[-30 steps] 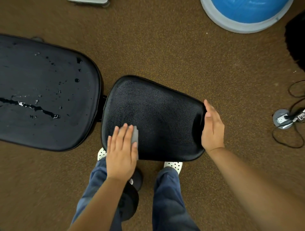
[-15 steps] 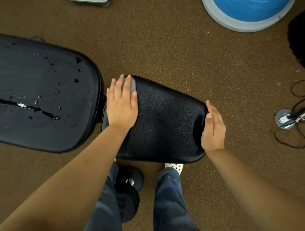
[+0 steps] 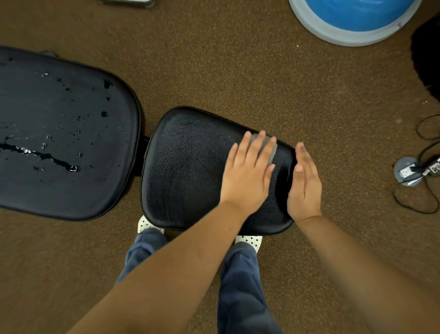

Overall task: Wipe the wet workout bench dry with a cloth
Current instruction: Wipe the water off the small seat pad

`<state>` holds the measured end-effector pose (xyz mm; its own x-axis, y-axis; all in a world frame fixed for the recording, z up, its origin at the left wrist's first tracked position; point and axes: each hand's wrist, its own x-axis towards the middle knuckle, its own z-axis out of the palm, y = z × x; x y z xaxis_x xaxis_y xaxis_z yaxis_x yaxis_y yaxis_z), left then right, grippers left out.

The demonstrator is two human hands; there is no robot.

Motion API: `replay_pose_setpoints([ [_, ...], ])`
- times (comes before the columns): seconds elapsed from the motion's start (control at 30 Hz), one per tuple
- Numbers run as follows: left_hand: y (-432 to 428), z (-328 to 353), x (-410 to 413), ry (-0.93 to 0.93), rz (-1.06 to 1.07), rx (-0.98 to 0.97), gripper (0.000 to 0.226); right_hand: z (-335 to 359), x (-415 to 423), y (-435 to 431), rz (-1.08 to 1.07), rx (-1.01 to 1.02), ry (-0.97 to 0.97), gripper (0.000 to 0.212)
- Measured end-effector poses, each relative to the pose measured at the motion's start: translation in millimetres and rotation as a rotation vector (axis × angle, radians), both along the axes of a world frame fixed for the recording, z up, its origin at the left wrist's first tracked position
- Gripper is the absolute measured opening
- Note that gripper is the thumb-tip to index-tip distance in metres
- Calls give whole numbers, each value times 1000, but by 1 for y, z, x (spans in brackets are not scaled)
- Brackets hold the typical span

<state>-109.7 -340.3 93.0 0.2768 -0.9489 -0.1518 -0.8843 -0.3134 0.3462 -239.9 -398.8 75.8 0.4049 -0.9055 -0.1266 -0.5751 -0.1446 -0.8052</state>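
Left hand (image 3: 247, 174) is laid flat on the far right part of the seat pad (image 3: 190, 167), with the fingers (image 3: 258, 147) straight and slightly apart, pressed onto a grey cloth (image 3: 273, 153). The cloth is mostly hidden under the palm; only a strip is seen past the fingertips and beside the index finger. Its full shape can't be made out.

Right hand (image 3: 304, 183) is set edge-on against the right end of the seat pad, fingers straight and held together, nothing gripped. Its palm side is hidden from view.

No droplets are made out on the seat pad. The back pad (image 3: 59, 190), to the left across a narrow gap, is cut off by the left edge. A water streak (image 3: 42, 156) and scattered droplets (image 3: 104, 114) are seen on it.

Only the toes of the white perforated shoes (image 3: 147, 224) are visible under the seat pad's near edge, on brown carpet (image 3: 238, 71).

Cropped by the frame:
- blue balance dome (image 3: 352, 19), top right
- dark object (image 3: 428, 59), right edge, not identifiable
- grey item (image 3: 128, 2), top edge

A floor socket (image 3: 407, 170) with black cables (image 3: 426, 133) is seen far right; its detail is too small to read.
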Motion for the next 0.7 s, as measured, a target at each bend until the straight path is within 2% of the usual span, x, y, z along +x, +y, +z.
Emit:
replay_pose_setpoints([
  [0.17, 36, 1, -24, 13, -94, 47, 50, -4, -4, 5, 65, -75, 80, 59],
  [0.4, 106, 5, -13, -23, -182, 122, 51, -6, -10, 17, 39, -105, 54, 65],
  [0.5, 138, 7, 6, -33, -142, 161, 52, -4, -9, 17, 34, -98, 60, 61],
  [0.7, 172, 18, 59, -54, 66, 212, 51, -2, -7, 17, 37, -91, 70, 57],
])
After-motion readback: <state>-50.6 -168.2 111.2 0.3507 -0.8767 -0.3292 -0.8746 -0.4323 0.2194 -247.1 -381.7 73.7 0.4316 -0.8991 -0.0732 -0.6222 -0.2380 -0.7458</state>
